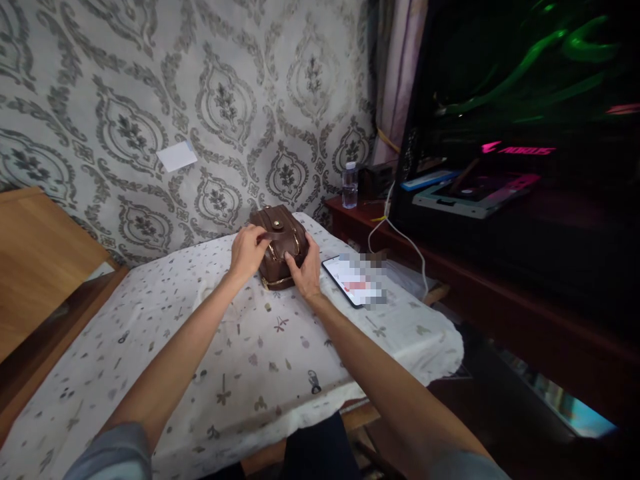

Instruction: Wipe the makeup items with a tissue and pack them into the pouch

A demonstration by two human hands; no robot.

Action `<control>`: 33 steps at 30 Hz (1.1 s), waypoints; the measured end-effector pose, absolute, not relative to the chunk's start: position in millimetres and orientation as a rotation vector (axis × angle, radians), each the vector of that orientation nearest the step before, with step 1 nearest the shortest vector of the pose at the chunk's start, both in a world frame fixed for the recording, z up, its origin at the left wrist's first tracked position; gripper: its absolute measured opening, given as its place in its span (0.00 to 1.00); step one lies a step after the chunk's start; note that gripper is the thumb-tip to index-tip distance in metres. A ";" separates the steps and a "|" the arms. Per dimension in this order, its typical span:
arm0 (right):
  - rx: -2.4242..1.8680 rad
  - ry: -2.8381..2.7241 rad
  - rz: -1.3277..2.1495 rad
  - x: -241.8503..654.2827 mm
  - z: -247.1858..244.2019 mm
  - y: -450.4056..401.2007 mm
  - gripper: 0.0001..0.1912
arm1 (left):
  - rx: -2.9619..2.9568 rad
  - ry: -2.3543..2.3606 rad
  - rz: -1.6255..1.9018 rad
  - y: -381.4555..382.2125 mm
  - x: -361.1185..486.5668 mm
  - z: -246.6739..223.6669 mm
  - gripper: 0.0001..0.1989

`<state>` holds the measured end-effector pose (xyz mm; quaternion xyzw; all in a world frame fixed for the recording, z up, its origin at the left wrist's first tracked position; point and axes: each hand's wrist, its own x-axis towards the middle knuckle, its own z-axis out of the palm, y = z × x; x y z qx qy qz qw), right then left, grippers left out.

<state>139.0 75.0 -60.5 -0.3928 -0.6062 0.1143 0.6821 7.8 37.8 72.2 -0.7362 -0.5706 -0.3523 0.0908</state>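
Note:
A small brown leather handbag (280,243) with gold zips and a round gold stud sits on the cloth-covered table. At its left side, my left hand (247,252) has its thumb and fingers closed on a brown strap of the bag. The far end of that pinch is partly hidden by my fingers. My right hand (307,268) grips the bag's right side, with its thumb lying on the near face and its fingers along the edge.
A lit phone (345,277) lies right of the bag on the patterned white cloth (270,373). Further right, a water bottle (350,187) stands on a dark red desk (345,217), with a white cable (413,247) hanging down. A wooden board (45,260) borders the left.

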 end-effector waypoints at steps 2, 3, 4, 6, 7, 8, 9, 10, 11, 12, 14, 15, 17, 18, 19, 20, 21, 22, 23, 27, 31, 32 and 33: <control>-0.887 -1.360 0.242 138.4 -61.2 75.3 0.36 | -2.181 -1.640 -1.017 27.5 12.9 58.7 0.07; -0.888 -1.363 0.237 137.9 -61.7 75.5 0.36 | -2.181 -1.625 -1.007 21.7 15.1 50.6 0.07; -0.886 -1.368 0.234 137.6 -62.1 75.6 0.35 | -2.184 -1.617 -0.997 15.8 17.0 42.1 0.08; -0.879 -1.372 0.230 137.1 -62.6 75.8 0.35 | -2.199 -1.600 -0.967 5.4 19.6 25.8 0.08; -0.876 -1.374 0.231 137.0 -62.7 75.7 0.35 | -2.211 -1.591 -0.952 1.5 20.4 19.3 0.08; -0.875 -1.374 0.234 137.2 -62.6 75.5 0.35 | -2.220 -1.586 -0.936 -1.3 20.9 14.5 0.08; -0.878 -1.370 0.237 137.4 -62.3 75.2 0.35 | -2.223 -1.589 -0.917 -3.0 21.2 11.7 0.08; -0.879 -1.366 0.241 137.9 -61.8 74.9 0.35 | -2.218 -1.597 -0.892 -3.5 21.6 11.0 0.08; -0.876 -1.365 0.245 138.4 -61.3 74.5 0.35 | -2.207 -1.606 -0.859 -3.2 22.1 12.2 0.07; -0.869 -1.364 0.251 138.9 -60.7 74.3 0.35 | -2.189 -1.609 -0.823 -2.0 23.0 15.3 0.06; -0.853 -1.354 0.270 140.0 -59.9 74.4 0.35 | -2.147 -1.602 -0.788 1.9 26.2 25.3 0.04; -0.846 -1.342 0.288 140.4 -59.9 74.9 0.34 | -2.133 -1.588 -0.800 4.6 28.4 31.5 0.04; -0.836 -1.303 0.340 140.6 -60.8 77.0 0.32 | -2.132 -1.539 -0.861 11.1 33.6 44.9 0.10; -0.832 -1.283 0.367 140.5 -61.7 78.4 0.32 | -2.148 -1.506 -0.885 14.9 36.4 51.5 0.13; -0.831 -1.266 0.390 140.3 -62.8 80.0 0.32 | -2.172 -1.470 -0.894 19.0 39.1 57.5 0.15; -0.834 -1.254 0.405 139.9 -64.0 81.5 0.32 | -2.201 -1.439 -0.889 23.0 41.7 62.7 0.14; -0.840 -1.245 0.413 139.6 -65.2 82.9 0.32 | -2.227 -1.419 -0.876 26.9 44.2 66.9 0.12; -0.850 -1.239 0.416 139.4 -66.2 84.0 0.32 | -2.244 -1.414 -0.862 30.1 46.5 69.9 0.11; -0.859 -1.236 0.415 139.4 -66.9 84.9 0.31 | -2.251 -1.423 -0.850 32.5 48.7 71.7 0.11; -0.855 -1.254 0.420 141.6 -66.8 85.1 0.30 | -2.234 -1.483 -0.825 33.2 55.7 68.4 0.12; -0.804 -1.231 0.465 145.1 -62.2 82.5 0.30 | -2.235 -1.514 -0.839 30.8 58.3 59.6 0.12; -0.791 -1.213 0.487 145.8 -60.7 82.2 0.30 | -2.238 -1.530 -0.843 30.9 58.6 57.5 0.12; -0.780 -1.191 0.514 146.4 -59.3 82.3 0.29 | -2.241 -1.545 -0.843 30.7 59.0 55.1 0.12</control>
